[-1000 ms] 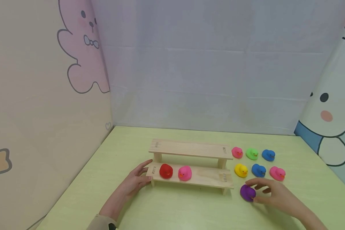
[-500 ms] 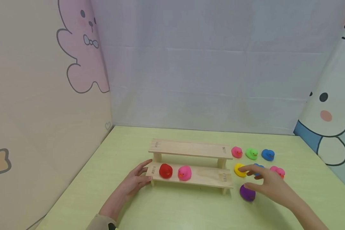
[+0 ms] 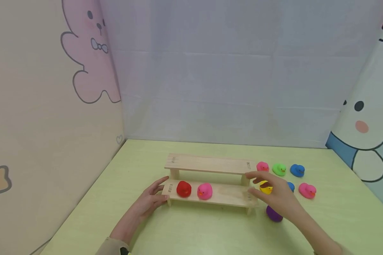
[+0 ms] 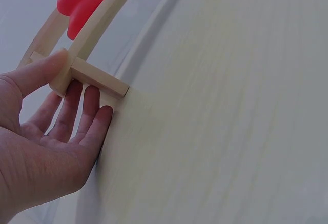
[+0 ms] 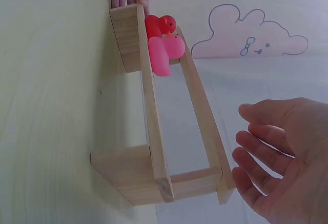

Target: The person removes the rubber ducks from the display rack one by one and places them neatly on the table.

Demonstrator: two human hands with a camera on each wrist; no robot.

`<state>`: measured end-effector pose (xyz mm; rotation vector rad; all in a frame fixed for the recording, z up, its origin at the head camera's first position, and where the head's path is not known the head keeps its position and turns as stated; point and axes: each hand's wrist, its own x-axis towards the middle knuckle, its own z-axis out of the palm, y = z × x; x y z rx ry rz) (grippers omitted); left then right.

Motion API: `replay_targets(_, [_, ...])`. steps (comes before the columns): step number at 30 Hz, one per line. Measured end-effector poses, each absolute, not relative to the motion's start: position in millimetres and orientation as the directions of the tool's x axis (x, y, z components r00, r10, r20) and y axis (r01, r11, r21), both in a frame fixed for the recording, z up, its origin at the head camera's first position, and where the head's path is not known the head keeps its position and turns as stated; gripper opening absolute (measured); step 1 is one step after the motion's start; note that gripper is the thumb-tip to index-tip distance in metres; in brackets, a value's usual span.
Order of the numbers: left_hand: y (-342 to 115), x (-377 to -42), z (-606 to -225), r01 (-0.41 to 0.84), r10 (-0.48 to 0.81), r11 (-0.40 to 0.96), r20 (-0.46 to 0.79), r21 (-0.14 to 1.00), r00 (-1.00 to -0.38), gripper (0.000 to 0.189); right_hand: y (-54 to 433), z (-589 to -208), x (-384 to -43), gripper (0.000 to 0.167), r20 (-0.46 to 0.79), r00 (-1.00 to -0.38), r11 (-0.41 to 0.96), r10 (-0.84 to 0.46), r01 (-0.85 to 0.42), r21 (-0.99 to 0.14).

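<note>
A two-step wooden shelf (image 3: 210,164) stands on the table. On its lower step sit a red rubber duck (image 3: 183,189) and a pink rubber duck (image 3: 205,191). My left hand (image 3: 148,202) holds the shelf's left end; in the left wrist view its thumb lies on the board's edge and its fingers are around the end by the leg. Above the right end of the lower step hovers my right hand (image 3: 276,193), fingers loosely bent and nothing between them. A purple duck (image 3: 274,214) lies partly hidden beneath that hand's wrist side.
Right of the shelf are a yellow duck (image 3: 266,187), partly covered by the right hand, a mostly hidden blue duck (image 3: 291,186) and a pink duck (image 3: 307,190). Behind them stand another pink duck (image 3: 262,166), a green duck (image 3: 279,169) and a blue duck (image 3: 297,170).
My right hand has left the purple duck and moved left and up to the shelf's right end. The purple duck stays on the table. The left hand has not moved.
</note>
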<state>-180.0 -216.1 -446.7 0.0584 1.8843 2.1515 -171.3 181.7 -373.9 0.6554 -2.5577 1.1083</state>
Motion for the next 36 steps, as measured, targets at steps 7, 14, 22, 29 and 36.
replay_targets(7, [-216,-179,-444,-0.186,0.232,-0.099,-0.159,0.977,-0.96,0.068,155,-376,-176,0.037,0.432,-0.855,0.499,-0.288,-0.519,-0.694])
replay_targets(14, [-216,-179,-445,-0.186,0.234,-0.102,-0.159,0.977,-0.959,0.068,125,-381,-175,0.037,0.416,-0.863,0.471,-0.288,-0.505,-0.723])
replay_targets(22, [-217,-179,-445,-0.184,0.245,-0.11,-0.152,0.977,-0.958,0.07,103,-390,-176,0.039,0.422,-0.859,0.412,-0.29,-0.51,-0.755])
replay_targets(29, [-217,-179,-444,-0.184,0.244,-0.108,-0.154,0.977,-0.958,0.069,87,-400,-178,0.041,0.46,-0.837,0.38,-0.298,-0.546,-0.747])
replay_targets(36, [-217,-178,-444,-0.187,0.229,-0.095,-0.161,0.978,-0.96,0.069,73,-407,-179,0.038,0.501,-0.804,0.361,-0.32,-0.593,-0.72])
